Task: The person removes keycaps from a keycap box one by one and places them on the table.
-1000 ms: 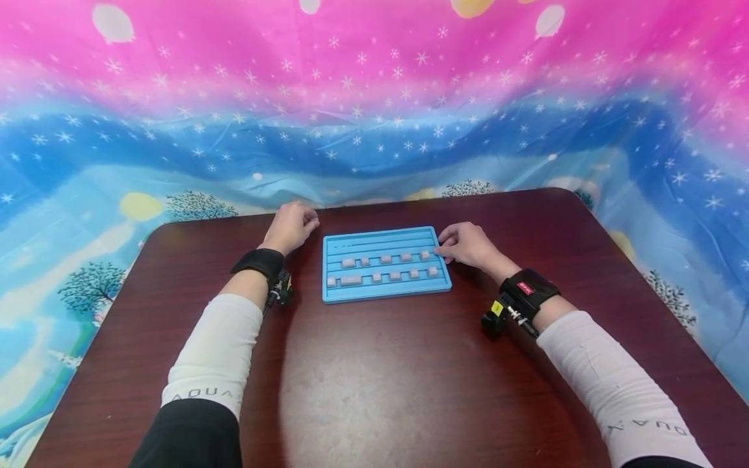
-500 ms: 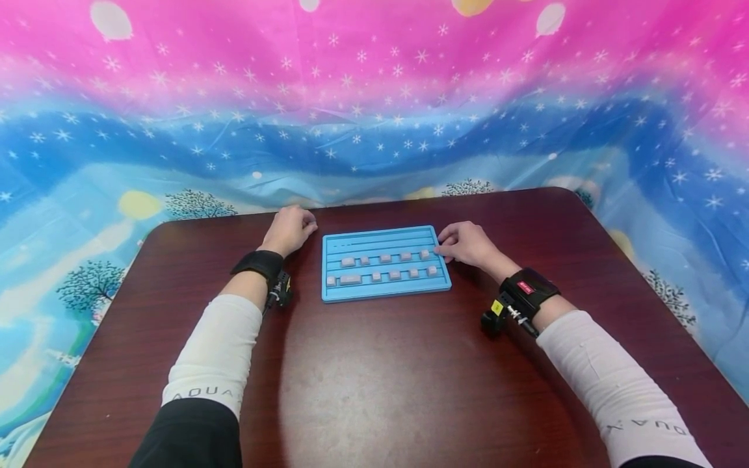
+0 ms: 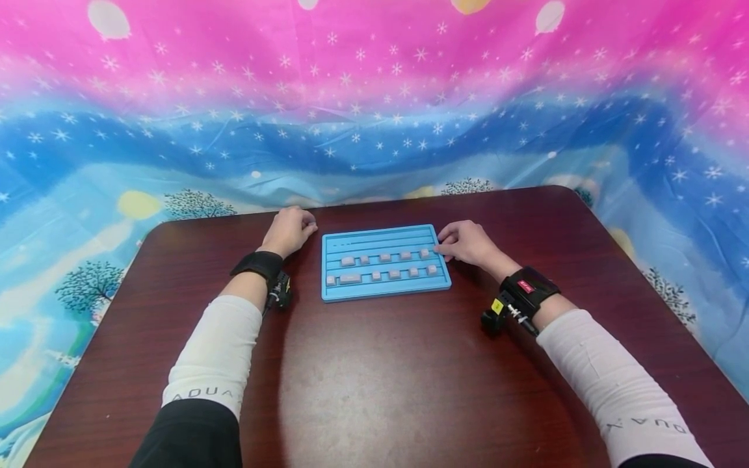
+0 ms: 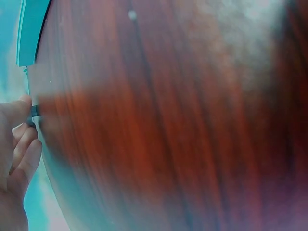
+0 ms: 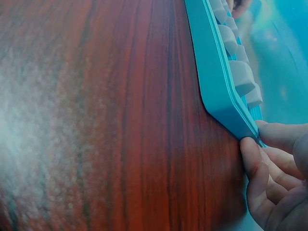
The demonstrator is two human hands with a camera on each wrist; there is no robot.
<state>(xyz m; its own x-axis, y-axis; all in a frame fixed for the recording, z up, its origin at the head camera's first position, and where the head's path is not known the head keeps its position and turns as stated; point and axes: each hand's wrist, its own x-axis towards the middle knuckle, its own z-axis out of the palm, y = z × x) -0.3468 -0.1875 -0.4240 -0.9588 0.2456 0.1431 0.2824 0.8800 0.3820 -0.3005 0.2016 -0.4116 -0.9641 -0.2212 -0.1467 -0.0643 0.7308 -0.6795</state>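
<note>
A light blue keycap tray (image 3: pixel 382 292) lies on the table and carries two rows of pale grey keycaps (image 3: pixel 351 279). At its right edge my right hand (image 3: pixel 468 244) pinches the rim between thumb and fingers; the right wrist view shows the fingertips (image 5: pixel 251 153) on the tray's end wall (image 5: pixel 211 91). Left of the tray, apart from it, my left hand (image 3: pixel 288 231) stays near the table's far edge with curled fingers. In the left wrist view it pinches a small dark piece (image 4: pixel 34 110), mostly covered by the fingers, so its kind is unclear.
The dark red-brown wooden table (image 3: pixel 374 377) ends at a far edge just behind both hands. A pink and blue snowflake cloth (image 3: pixel 363 97) hangs behind and at the sides. Each wrist wears a strapped camera (image 3: pixel 494 318).
</note>
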